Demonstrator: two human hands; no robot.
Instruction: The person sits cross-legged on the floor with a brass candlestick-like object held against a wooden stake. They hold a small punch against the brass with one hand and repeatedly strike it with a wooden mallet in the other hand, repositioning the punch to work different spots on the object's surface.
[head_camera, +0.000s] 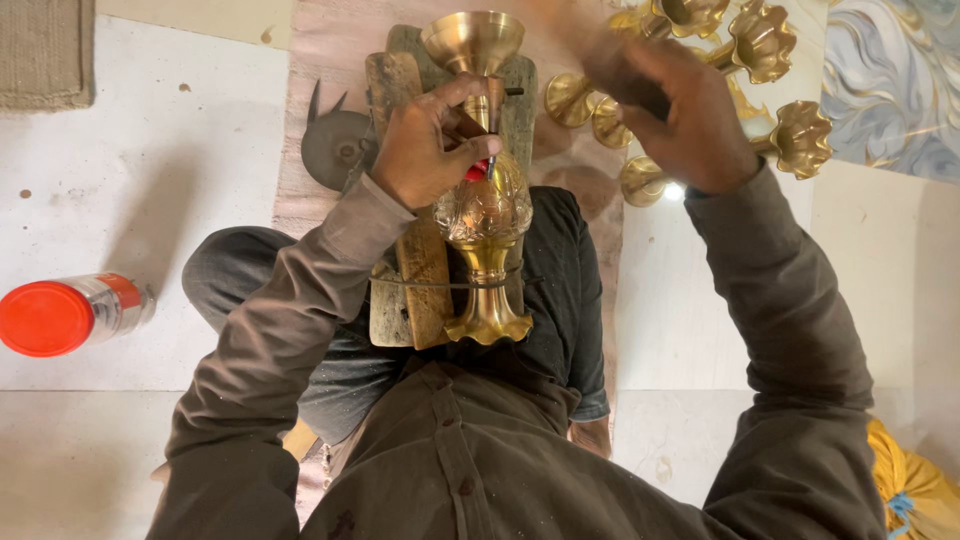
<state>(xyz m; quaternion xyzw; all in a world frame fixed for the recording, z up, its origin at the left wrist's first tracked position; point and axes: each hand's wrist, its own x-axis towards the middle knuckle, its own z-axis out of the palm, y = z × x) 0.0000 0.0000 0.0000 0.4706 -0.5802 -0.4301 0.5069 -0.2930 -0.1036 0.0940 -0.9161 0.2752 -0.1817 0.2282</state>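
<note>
A tall brass lamp stand (487, 215) with an engraved round belly lies on a worn wooden block (420, 270) across my lap, strapped down near its flared base. My left hand (425, 145) is shut on a thin tool with a red grip (478, 170), its tip against the upper belly of the stand. My right hand (680, 110) is raised and blurred over the loose brass pieces; something dark seems to be in it, but I cannot tell what.
Several flower-shaped brass cups and stems (770, 90) lie at the upper right. A dark metal disc (335, 148) lies left of the block. A jar with a red lid (60, 315) lies at the far left. Yellow cloth (915, 485) shows at the lower right.
</note>
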